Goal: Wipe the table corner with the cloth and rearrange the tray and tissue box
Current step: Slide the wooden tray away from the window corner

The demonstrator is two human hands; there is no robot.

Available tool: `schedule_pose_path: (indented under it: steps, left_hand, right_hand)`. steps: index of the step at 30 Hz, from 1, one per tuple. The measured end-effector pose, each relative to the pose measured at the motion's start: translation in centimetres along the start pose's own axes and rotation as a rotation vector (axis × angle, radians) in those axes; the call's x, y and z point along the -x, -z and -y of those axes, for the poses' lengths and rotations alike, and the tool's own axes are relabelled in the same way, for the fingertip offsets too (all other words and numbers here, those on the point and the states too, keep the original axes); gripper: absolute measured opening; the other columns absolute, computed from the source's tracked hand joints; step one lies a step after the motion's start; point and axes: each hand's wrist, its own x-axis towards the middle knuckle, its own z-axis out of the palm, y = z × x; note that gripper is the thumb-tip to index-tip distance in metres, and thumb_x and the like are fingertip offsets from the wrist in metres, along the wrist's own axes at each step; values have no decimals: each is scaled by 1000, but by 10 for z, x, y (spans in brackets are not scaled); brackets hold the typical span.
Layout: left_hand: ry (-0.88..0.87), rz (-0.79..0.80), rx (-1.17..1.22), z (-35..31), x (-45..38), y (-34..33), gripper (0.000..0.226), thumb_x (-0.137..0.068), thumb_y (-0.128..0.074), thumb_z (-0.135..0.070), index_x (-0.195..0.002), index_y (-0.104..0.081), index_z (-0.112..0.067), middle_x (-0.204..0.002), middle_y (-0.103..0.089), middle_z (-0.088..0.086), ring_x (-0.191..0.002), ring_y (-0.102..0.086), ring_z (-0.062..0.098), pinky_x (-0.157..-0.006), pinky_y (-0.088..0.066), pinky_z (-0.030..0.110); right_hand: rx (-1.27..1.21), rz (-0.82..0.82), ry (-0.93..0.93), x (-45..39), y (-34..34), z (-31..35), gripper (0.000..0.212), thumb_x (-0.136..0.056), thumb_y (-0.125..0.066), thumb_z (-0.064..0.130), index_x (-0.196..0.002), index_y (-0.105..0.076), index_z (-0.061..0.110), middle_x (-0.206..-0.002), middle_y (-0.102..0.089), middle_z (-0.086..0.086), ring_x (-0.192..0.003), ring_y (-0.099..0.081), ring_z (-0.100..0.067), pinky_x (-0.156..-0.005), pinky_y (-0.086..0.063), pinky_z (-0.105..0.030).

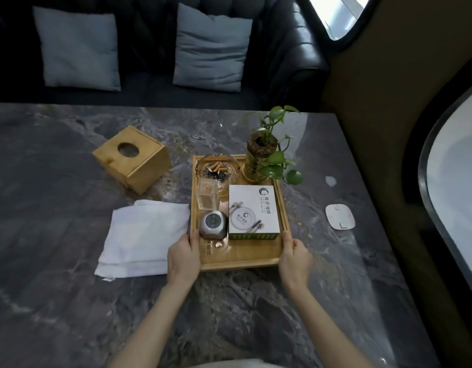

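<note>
Hands: left hand (pixel 184 254) and right hand (pixel 294 257) pinch the tray's near corners.
Tray (pixel 240 257): long side points away.
Cloth (pixel 144 239): folded, left.
Tissue box (pixel 132 158): farther left, turned.

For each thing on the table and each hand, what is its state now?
Left hand: closed in a grip on the tray's left rim.
Right hand: closed in a grip on the tray's right rim.
Tray: loaded, held at both sides.
Cloth: folded, flat, untouched.
Tissue box: closed, no tissue showing.
Ashtray: holds butts and ash.
Plant jar: upright.
White box: closed.
</note>
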Motion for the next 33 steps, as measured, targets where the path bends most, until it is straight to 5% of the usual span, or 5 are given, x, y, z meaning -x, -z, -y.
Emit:
schedule_pose_path:
  steps: [3, 8, 18, 26, 33]
  left_hand:
    - [15, 17, -10, 5, 1, -2, 43, -95, -37, -29, -87, -61, 5, -93, -67, 29, -87, -59, 42, -71, -43, 40]
    - [43, 52, -12, 6, 0, -4, 43, -96, -37, -28, -87, -61, 6, -94, -67, 29, -87, -59, 41, -68, -40, 36]
    - [40, 80, -27, 5, 0, -3, 37, -96, -38, -24, -83, -58, 4, -86, -66, 26, -70, -48, 25, -63, -33, 30]
    - [-60, 178, -206, 10, 3, 10, 35, -92, -47, -25, -80, -60, 4, -82, -66, 26, -80, -59, 41, -64, -39, 36]
    - [-80, 169, -474, -1, -1, 13, 35, -92, -47, -25, -84, -62, 6, -90, -65, 27, -85, -59, 42, -69, -45, 40]
  right_hand:
    - [15, 5, -15, 3, -3, -4, 47, -97, -37, 35, -60, -49, 10, -64, -53, -4, -60, -47, -17, -50, -30, -24]
    - [21, 11, -44, 3, -8, -10, 46, -97, -38, 36, -63, -52, 8, -63, -54, -4, -65, -51, -23, -60, -33, -32]
    - [82, 67, -3, 1, -4, -9, 42, -98, -36, 34, -72, -55, 6, -69, -56, -4, -63, -50, -16, -51, -32, -26]
    - [675, 308, 380, -16, 25, -10, 41, -98, -34, 34, -85, -56, 3, -89, -67, -22, -84, -63, -38, -69, -45, -40]
    - [764, 317, 435, -12, 29, 0, 40, -98, -34, 31, -91, -56, -1, -94, -67, -25, -88, -63, -39, -71, -46, -41]
